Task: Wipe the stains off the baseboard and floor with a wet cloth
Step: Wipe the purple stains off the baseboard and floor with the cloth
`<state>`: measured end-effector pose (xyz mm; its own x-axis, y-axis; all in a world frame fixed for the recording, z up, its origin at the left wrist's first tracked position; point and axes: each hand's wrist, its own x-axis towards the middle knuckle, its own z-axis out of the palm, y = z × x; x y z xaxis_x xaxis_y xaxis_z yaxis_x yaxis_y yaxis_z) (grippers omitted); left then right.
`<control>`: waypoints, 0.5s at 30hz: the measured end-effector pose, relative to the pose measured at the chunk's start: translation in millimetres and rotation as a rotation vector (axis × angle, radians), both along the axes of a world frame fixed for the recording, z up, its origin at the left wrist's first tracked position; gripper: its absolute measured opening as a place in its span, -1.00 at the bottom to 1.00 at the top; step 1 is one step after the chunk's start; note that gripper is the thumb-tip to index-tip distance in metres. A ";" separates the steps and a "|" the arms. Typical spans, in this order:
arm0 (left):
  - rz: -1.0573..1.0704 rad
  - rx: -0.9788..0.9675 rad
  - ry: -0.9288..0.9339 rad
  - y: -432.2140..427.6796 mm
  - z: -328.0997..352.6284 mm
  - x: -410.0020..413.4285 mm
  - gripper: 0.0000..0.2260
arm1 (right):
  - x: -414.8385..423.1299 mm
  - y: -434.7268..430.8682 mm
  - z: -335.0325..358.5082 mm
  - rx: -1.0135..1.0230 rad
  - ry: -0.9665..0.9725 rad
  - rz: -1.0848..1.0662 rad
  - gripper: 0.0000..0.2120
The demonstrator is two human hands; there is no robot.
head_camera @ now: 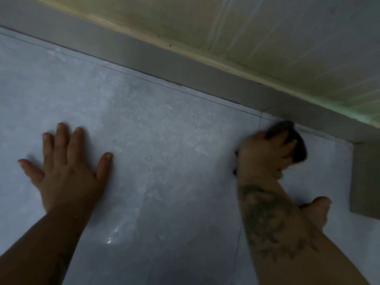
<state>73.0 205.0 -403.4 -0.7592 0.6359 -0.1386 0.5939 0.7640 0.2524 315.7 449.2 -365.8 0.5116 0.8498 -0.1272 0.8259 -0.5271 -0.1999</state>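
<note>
R hand (265, 155) grips 1 cloth (296, 140) | L hand (65, 169) flat, floor (164, 140) | 1 baseboard (185, 64)

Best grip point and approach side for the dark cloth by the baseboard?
Grip the dark cloth on its bunched top, coming from above on the room side, as the right hand does. The baseboard blocks its far edge, and it lies flat on the floor.

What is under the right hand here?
A dark cloth bunched under the right hand, pressed on the floor beside the baseboard. Any stain beneath the cloth is covered.
</note>
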 end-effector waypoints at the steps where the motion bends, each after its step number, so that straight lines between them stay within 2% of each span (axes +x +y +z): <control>1: -0.006 0.003 -0.008 -0.5 -1.2 -1.9 -0.32 | -30.1 -4.2 -1.4 0.006 -0.006 0.093 -0.44; 3: -0.021 0.004 -0.021 -1.8 -3.8 -4.0 -0.31 | -81.8 -30.2 -5.0 -0.022 -0.011 0.420 -0.42; 5: -0.024 0.009 -0.022 -2.8 -2.9 -4.3 -0.32 | -95.8 -68.2 -3.3 -0.051 -0.034 0.902 -0.42; 7: -0.024 0.015 -0.027 -2.7 -1.2 -3.4 -0.32 | -63.8 -74.8 3.4 -0.065 -0.025 1.367 -0.44; 8: -0.021 0.010 -0.032 -2.2 0.3 -2.7 -0.32 | -37.1 -64.9 5.0 -0.035 -0.018 1.504 -0.46; 9: -0.017 0.000 -0.031 -1.5 2.0 -2.0 -0.32 | -6.6 -52.0 4.8 -0.002 -0.042 1.541 -0.47; 11: -0.010 -0.023 -0.016 0.7 5.5 0.1 -0.33 | 64.1 -20.4 7.4 -0.020 -0.202 1.339 -0.47; 13: 0.001 -0.037 0.000 2.7 8.6 3.0 -0.34 | 110.5 4.9 16.3 0.018 -0.233 0.975 -0.45; 15: -0.005 -0.055 0.011 3.9 11.4 4.5 -0.33 | 85.5 8.3 1.8 0.133 -0.219 0.526 -0.46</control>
<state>77.5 208.9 -392.0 -0.7575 0.6317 -0.1647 0.6005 0.7732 0.2036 401.2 457.5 -364.0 0.0186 0.9981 0.0588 0.9994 -0.0167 -0.0315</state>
